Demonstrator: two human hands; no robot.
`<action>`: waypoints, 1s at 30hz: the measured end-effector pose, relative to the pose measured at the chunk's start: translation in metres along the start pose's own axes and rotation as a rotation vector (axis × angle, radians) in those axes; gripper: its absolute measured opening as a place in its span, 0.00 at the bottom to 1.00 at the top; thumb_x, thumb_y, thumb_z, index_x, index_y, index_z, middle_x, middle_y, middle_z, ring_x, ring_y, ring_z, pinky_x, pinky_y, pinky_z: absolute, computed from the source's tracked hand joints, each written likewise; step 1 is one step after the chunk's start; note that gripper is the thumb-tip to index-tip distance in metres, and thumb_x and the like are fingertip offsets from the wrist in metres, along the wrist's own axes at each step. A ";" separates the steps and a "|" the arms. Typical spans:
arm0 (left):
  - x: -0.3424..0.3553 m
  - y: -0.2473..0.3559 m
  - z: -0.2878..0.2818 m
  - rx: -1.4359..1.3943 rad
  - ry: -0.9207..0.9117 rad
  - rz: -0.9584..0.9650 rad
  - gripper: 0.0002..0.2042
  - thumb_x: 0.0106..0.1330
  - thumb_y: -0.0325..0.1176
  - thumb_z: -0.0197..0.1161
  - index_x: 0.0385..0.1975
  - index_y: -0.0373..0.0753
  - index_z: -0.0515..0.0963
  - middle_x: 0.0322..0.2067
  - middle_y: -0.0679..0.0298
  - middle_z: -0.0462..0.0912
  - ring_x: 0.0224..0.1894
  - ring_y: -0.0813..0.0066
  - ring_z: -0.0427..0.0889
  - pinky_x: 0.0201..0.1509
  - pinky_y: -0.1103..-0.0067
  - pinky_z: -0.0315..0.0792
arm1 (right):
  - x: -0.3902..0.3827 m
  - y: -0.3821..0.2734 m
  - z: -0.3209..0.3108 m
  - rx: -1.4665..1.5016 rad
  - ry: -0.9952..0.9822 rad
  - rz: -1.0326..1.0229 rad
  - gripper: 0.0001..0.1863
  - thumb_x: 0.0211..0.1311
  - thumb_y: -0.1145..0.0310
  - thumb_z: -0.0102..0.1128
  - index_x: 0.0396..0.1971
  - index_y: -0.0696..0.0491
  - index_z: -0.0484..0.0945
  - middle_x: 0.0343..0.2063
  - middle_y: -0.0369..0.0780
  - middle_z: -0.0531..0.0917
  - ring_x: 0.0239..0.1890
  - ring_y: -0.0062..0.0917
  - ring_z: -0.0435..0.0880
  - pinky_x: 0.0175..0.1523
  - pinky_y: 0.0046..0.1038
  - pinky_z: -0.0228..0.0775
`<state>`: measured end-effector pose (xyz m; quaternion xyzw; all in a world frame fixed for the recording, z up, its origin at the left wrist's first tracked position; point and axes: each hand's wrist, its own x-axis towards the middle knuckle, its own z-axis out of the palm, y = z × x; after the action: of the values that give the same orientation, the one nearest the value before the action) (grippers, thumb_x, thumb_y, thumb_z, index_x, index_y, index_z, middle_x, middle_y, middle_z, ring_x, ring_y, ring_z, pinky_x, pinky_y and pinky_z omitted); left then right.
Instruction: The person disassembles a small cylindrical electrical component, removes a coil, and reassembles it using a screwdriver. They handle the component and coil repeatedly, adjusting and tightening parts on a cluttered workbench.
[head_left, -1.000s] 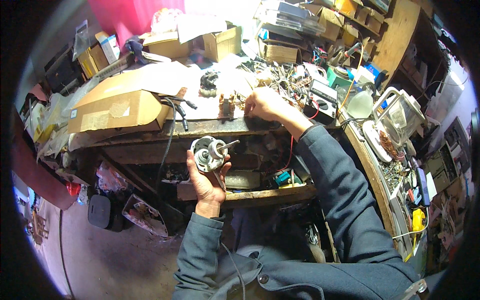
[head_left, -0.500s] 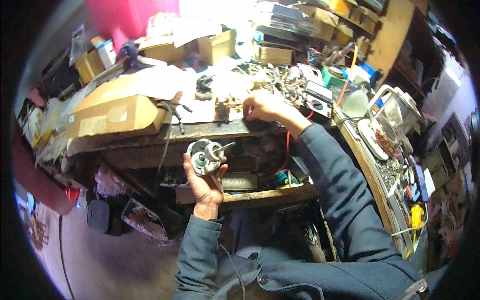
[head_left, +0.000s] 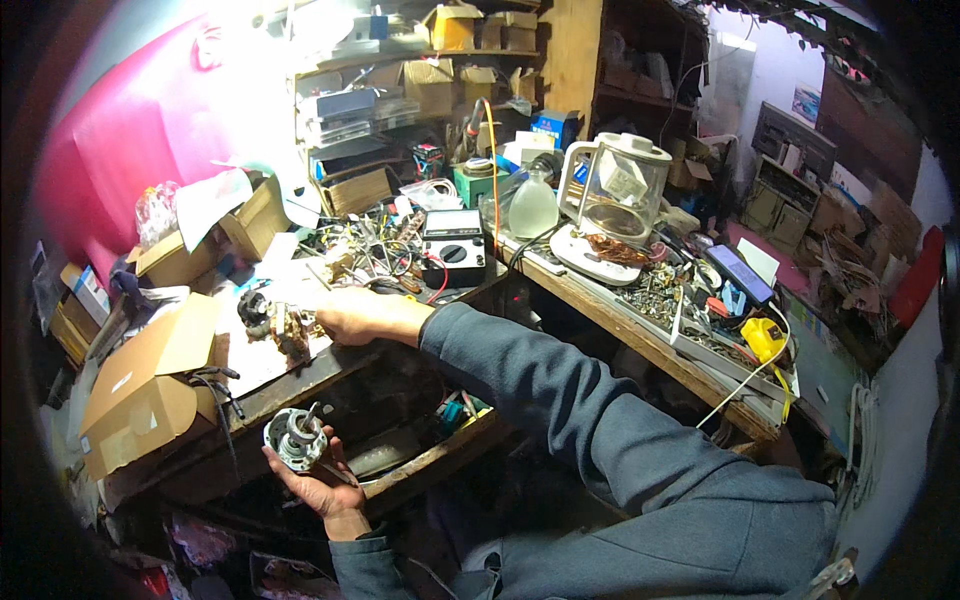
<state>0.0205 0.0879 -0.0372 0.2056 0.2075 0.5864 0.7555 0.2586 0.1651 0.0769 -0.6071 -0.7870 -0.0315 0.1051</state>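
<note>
My left hand point(head_left: 325, 490) grips a round pale metal motor part point(head_left: 295, 440) with a thin shaft sticking out, held below the bench's front edge. My right hand point(head_left: 365, 318) reaches over the bench, fingers curled at a copper-wound component point(head_left: 292, 340); what lies in the fingertips is hidden. A dark metal piece point(head_left: 255, 312) sits left of that component. Dark cable ends point(head_left: 215, 390) hang beside a cardboard box point(head_left: 135, 410).
Tangled wires point(head_left: 370, 240) and a multimeter point(head_left: 455, 250) lie behind my right arm. A side bench point(head_left: 730, 400) at right holds a glass pitcher appliance point(head_left: 615, 200), small hardware point(head_left: 670, 300) and a yellow tool point(head_left: 762, 340). Shelves point(head_left: 430, 55) with boxes stand at the back.
The view has swung to the right, so the bench and both hands appear further left. My left hand still holds the motor part; my right hand stays near the copper component.
</note>
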 end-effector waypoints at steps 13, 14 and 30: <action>-0.004 0.000 0.002 -0.005 0.011 0.034 0.33 0.67 0.70 0.55 0.53 0.45 0.79 0.38 0.64 0.88 0.34 0.72 0.87 0.34 0.79 0.82 | -0.009 0.004 0.009 0.093 0.212 -0.176 0.05 0.50 0.72 0.63 0.28 0.53 0.85 0.28 0.47 0.86 0.34 0.44 0.87 0.39 0.44 0.79; -0.005 0.000 0.004 0.006 0.011 0.025 0.33 0.67 0.69 0.55 0.53 0.44 0.79 0.38 0.64 0.88 0.34 0.72 0.87 0.34 0.79 0.82 | -0.008 0.007 0.010 0.079 0.201 -0.165 0.05 0.50 0.72 0.63 0.28 0.52 0.85 0.28 0.46 0.86 0.34 0.44 0.87 0.39 0.44 0.79; 0.005 -0.004 -0.007 0.038 -0.117 0.040 0.30 0.69 0.64 0.56 0.55 0.43 0.78 0.40 0.60 0.88 0.36 0.69 0.89 0.34 0.78 0.86 | -0.054 0.078 -0.110 0.302 0.435 -0.210 0.04 0.44 0.72 0.68 0.24 0.50 0.86 0.27 0.42 0.87 0.30 0.36 0.88 0.35 0.35 0.79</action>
<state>0.0215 0.0926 -0.0455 0.2579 0.1701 0.5843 0.7504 0.3603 0.1146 0.1670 -0.4788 -0.8002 -0.0544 0.3570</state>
